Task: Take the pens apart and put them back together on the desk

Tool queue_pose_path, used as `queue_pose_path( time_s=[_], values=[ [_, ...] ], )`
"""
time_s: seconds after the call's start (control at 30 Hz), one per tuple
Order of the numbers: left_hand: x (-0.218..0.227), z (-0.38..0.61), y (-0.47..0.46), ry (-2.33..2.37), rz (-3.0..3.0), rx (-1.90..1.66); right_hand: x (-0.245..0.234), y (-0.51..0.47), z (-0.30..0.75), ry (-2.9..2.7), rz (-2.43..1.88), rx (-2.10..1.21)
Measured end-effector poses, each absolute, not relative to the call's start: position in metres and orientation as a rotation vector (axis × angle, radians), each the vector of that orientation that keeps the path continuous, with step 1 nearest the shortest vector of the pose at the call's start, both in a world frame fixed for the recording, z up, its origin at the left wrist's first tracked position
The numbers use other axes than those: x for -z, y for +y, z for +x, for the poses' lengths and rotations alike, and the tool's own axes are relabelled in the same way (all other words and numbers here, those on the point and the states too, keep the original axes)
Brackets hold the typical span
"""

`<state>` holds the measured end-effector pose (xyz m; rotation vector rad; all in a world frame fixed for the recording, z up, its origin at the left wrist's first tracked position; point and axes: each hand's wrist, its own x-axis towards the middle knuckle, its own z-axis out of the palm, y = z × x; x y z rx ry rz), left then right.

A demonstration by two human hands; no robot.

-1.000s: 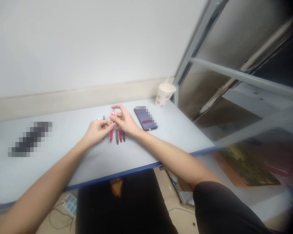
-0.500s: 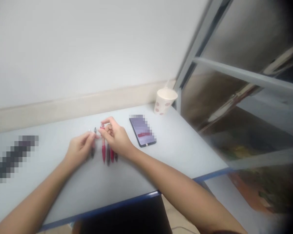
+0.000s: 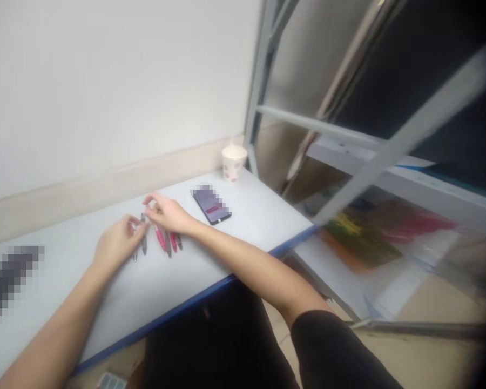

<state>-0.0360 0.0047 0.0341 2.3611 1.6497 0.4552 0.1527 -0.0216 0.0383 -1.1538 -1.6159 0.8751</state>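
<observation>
Head view, looking down at my arms across the white table [image 3: 243, 237]:

1. A red pen [image 3: 160, 239] and a gray pen [image 3: 144, 245] lie among a loose fan of slim pens on the table, right under my hands.
2. Each pen should feel light and stiff, and its smooth barrel may slip, so I would pinch it at mid-barrel with my fingertips.
3. My left hand [image 3: 119, 241] is half curled, its fingertips beside the top of the gray pen; I cannot tell whether it has hold.
4. My right hand [image 3: 168, 213] reaches over from the other side, thumb and fingers drawn close at the top of the red pen; at this size I cannot tell if they grip it.
5. Both forearms rest low and angle inward toward the pens.
6. A phone [image 3: 210, 206] and a paper cup [image 3: 234, 163] sit farther along the table.
</observation>
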Motion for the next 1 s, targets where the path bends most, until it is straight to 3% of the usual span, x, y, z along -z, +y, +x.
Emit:
queue_pose_path(
  time_s=[0.33,0.43,0.7,1.0],
  values=[
    [-0.036,-0.024,0.007,1.852,2.348,-0.041,-0.022,-0.037,0.135,-1.343,-1.37,-0.578],
    [-0.035,-0.019,0.007,1.866,2.339,-0.087,-0.017,-0.044,0.144,-1.345,-1.367,-0.508],
    [-0.03,-0.019,0.008,1.89,2.282,-0.167,-0.024,-0.052,0.146,-1.481,-1.285,-0.709],
    [-0.026,-0.021,0.009,1.817,2.303,-0.443,-0.012,-0.038,0.153,-1.443,-1.281,-0.585]
  ],
)
